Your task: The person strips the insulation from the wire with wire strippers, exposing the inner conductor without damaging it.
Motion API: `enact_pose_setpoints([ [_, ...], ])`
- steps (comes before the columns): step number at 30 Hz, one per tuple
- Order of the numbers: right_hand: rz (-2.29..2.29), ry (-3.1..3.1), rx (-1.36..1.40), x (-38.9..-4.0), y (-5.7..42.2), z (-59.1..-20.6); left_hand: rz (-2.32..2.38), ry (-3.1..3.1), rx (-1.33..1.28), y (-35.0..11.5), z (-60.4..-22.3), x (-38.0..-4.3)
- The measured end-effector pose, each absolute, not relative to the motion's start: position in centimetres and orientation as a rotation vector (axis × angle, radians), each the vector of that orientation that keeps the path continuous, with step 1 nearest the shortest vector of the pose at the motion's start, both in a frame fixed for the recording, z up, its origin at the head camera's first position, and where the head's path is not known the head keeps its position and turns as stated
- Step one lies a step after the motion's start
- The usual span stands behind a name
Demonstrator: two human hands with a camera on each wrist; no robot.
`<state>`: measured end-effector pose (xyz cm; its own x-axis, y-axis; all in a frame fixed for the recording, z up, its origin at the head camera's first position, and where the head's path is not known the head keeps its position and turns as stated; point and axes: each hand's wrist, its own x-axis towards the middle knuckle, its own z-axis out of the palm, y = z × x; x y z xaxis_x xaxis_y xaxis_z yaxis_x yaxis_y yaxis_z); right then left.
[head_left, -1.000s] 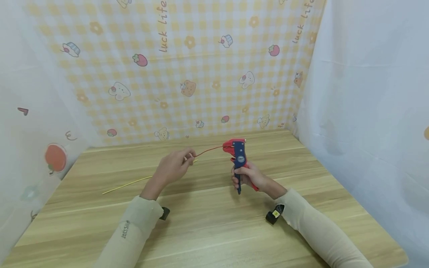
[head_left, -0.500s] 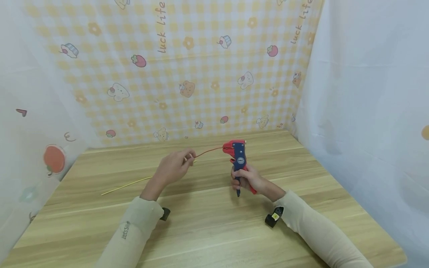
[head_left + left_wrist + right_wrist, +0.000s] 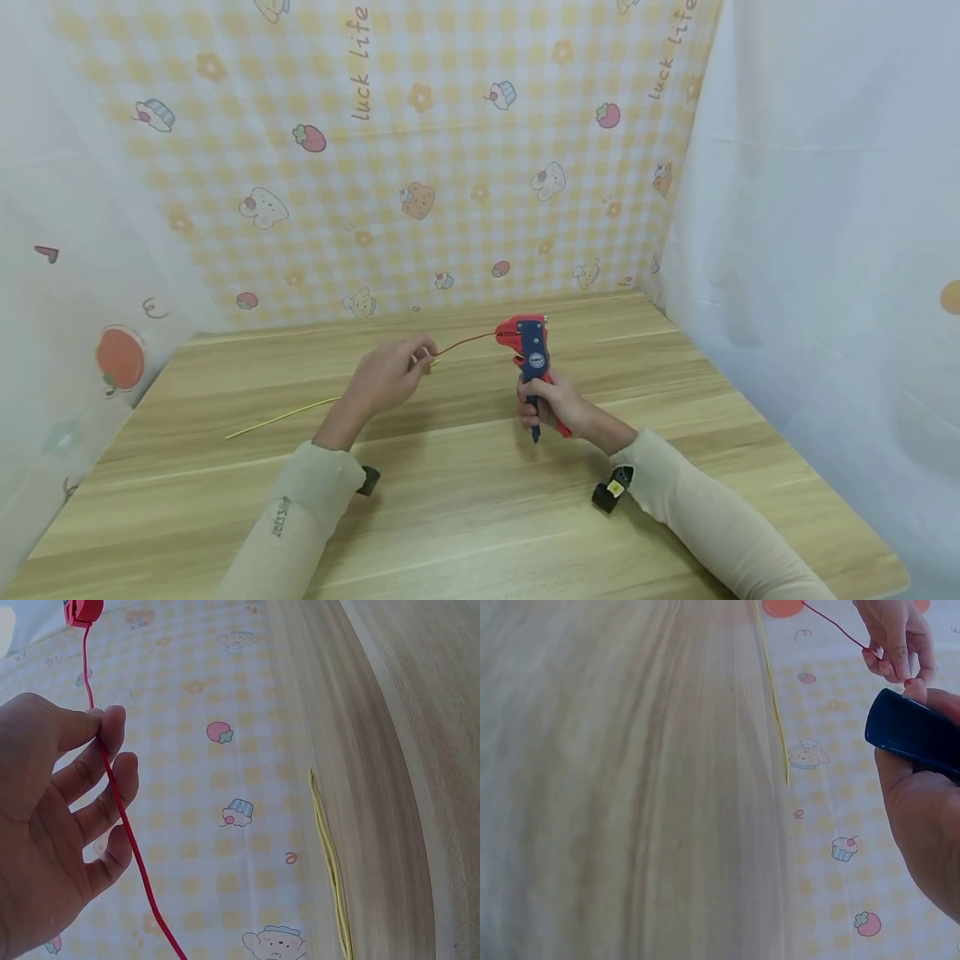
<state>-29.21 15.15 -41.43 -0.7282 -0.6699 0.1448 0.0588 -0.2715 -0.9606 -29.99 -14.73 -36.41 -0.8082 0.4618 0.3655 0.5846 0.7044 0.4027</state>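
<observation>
Between thumb and index finger, my left hand [image 3: 390, 372] pinches a thin red wire [image 3: 132, 834], whose loose tail runs down past the palm in the left wrist view. The wire's other end enters the red nose of a wire stripper [image 3: 535, 346] with dark blue side plates. My right hand [image 3: 551, 402] grips that tool by its handles, holding it upright above the table. One dark blue handle [image 3: 911, 731] shows close up in the right wrist view. Whether the tool's jaws clamp the wire is too small to tell.
Yellow wire [image 3: 281, 416] lies on the wooden table [image 3: 465, 517], partly behind the left forearm; two strands show in the left wrist view. A checked cloth [image 3: 465, 142] hangs behind the table, with white cloth [image 3: 817, 208] at the right.
The stripper in my right hand has sunk slightly and drifted a little left, its handles appearing closer together than a second ago. My left hand keeps its pinch on the red wire.
</observation>
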Motion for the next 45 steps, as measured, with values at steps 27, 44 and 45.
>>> enact_pose_setpoints([
  [27, -2.065, 1.603, -0.737, -28.84, 15.17, -41.15, -0.739, -2.669, -0.828, -14.53, -36.59, -29.84],
  [44, -2.066, 1.621, -0.744, -29.09, 15.32, -40.87, -0.736, -2.696, -0.784, -14.38, -36.27, -29.73],
  [45, -2.064, 1.623, -0.742, -29.08, 15.32, -40.88, -0.735, -2.698, -0.778, -14.38, -36.24, -29.66],
])
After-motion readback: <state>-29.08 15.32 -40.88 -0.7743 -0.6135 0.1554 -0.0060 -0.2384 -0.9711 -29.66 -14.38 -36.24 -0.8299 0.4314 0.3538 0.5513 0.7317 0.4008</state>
